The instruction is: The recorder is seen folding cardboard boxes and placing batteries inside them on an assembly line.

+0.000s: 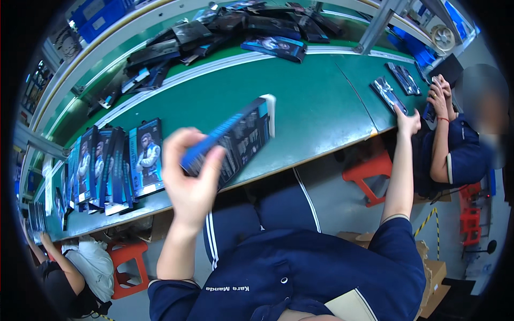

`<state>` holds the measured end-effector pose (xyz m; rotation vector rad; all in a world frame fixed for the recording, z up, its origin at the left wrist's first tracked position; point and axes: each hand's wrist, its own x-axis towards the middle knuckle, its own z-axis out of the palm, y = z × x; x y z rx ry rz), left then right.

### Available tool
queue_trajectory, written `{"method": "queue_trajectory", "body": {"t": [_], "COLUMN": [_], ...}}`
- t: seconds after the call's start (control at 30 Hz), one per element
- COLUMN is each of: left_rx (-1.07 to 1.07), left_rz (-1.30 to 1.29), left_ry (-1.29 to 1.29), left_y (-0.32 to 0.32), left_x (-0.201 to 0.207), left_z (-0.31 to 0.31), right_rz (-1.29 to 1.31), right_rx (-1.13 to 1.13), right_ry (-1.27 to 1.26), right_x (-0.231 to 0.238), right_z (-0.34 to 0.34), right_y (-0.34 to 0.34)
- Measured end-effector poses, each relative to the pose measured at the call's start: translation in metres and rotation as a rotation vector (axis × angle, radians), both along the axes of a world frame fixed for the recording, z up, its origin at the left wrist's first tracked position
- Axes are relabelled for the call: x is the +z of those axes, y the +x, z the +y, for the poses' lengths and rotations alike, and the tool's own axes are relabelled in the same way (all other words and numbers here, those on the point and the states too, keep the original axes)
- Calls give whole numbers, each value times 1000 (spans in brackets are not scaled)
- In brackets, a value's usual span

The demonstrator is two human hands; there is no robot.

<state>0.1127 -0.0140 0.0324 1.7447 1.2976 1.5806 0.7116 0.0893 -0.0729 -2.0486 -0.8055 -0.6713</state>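
Note:
My left hand [190, 176] is closed around a black-and-blue retail box [241, 139], raised and tilted over the near part of the bench. A white-edged end flap stands open at its far end. Out to the right, my right hand [408, 123] reaches to the near end of a clear-bagged dark item [386, 92] lying on the bench. Its fingertips are at the bag, with thumb and index finger apart. Another bagged dark item [404, 79] lies just beyond. What the bags contain cannot be made out.
Several similar boxes [147, 155] stand leaning together on the bench's left. A shelf at the back bears a heap of dark boxes [193, 33]. At right a co-worker's hands [439, 96] hold a dark thing. Another person's arm [59, 257] is at lower left. Red stools [369, 174] stand below.

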Motion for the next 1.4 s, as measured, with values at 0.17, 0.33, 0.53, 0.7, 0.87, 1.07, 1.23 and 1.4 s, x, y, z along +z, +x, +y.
{"method": "queue_trajectory", "body": {"t": [0.17,0.33,0.53,0.7,0.87,1.07,1.23,1.4], "left_rx": [178,-136,-212,-210,-393,-371,-308,-196], "left_rz": [948,894,740,361,282,268,444,549], "left_ry": [86,-224,-205,114,356,244,307,363], "left_y": [-33,11,23,14,-2,2,-10,4], "left_x": [-6,-15,20,32,28,18,30,34], "left_z": [23,55,34,8,4,2,-1,1], "right_rz": [1047,595,874,1326,1435,971,643,420], "right_rx": [486,526,1298,1277,1412,1473,1629,1669], "right_ry": [296,570,525,381,182,605,147,124], "right_x": [-9,34,106,117,105,128,171,188], "right_z": [-74,-124,-123,-89,-104,-114,-113,-95], "right_y": [17,-149,-303,-314,-332,-347,-322,-324]}}
